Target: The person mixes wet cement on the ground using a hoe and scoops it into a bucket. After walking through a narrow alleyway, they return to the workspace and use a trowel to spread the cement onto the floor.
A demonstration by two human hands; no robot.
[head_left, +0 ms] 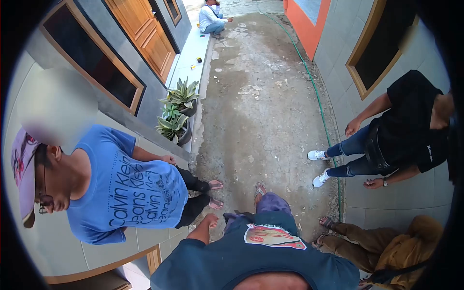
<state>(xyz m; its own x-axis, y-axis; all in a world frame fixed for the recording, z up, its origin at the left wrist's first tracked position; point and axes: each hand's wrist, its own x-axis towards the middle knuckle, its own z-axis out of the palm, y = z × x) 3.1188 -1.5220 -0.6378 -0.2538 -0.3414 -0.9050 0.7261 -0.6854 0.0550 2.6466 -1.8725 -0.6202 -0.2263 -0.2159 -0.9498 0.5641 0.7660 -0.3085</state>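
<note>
My left hand (210,221) hangs beside my dark printed shirt (232,261), near the purple patterned cloth (273,203) over my legs. Its fingers look curled in, and the inside of the hand is hidden. My right hand does not show; the right side of my shirt ends at the frame's lower edge. One of my feet, in a sandal (260,189), is on the rough concrete lane (241,130).
On the left stands a person in a blue shirt (135,188); on the right, one in black (406,125) and one in brown (382,241). Potted plants (181,96) line the left ledge. A green hose (316,96) runs along the right. Another person (212,19) sits far ahead.
</note>
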